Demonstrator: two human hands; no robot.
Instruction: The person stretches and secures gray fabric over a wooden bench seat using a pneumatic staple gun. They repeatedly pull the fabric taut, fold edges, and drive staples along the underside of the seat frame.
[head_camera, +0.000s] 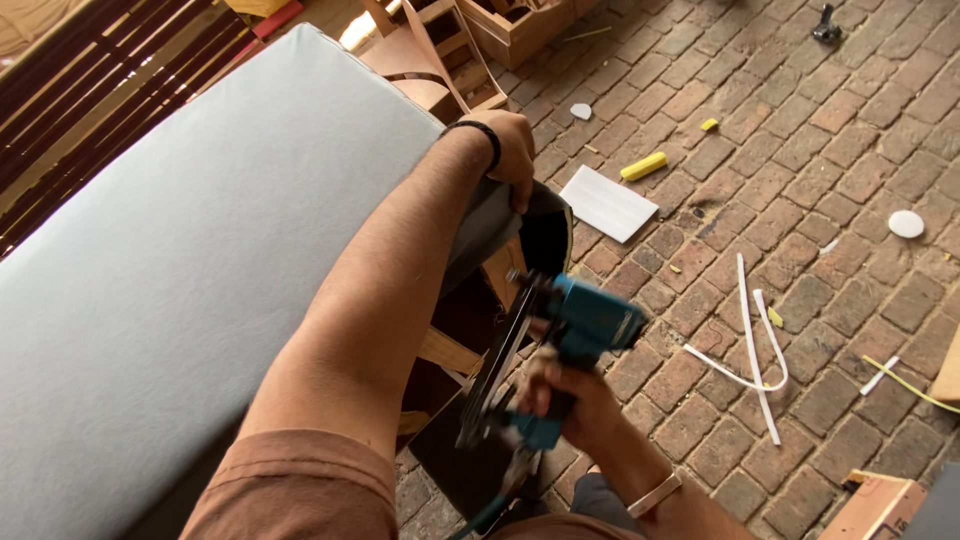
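The cushion (200, 260) at left is plain pale grey-blue fabric. The staple gun (560, 350) is teal with a black magazine. The brick floor (800, 180) shows a reddish-brown pattern — scattered with white strips (750, 340), a white sheet (607, 203) and a yellow piece (643, 166). The wristband (484, 135) is black, the sleeve (300, 490) rust-brown.

Our rust-brown short sleeve (300, 490), bare forearms, a thin black band (484, 133) on our left wrist, a pale strap (655, 494) on our right wrist.
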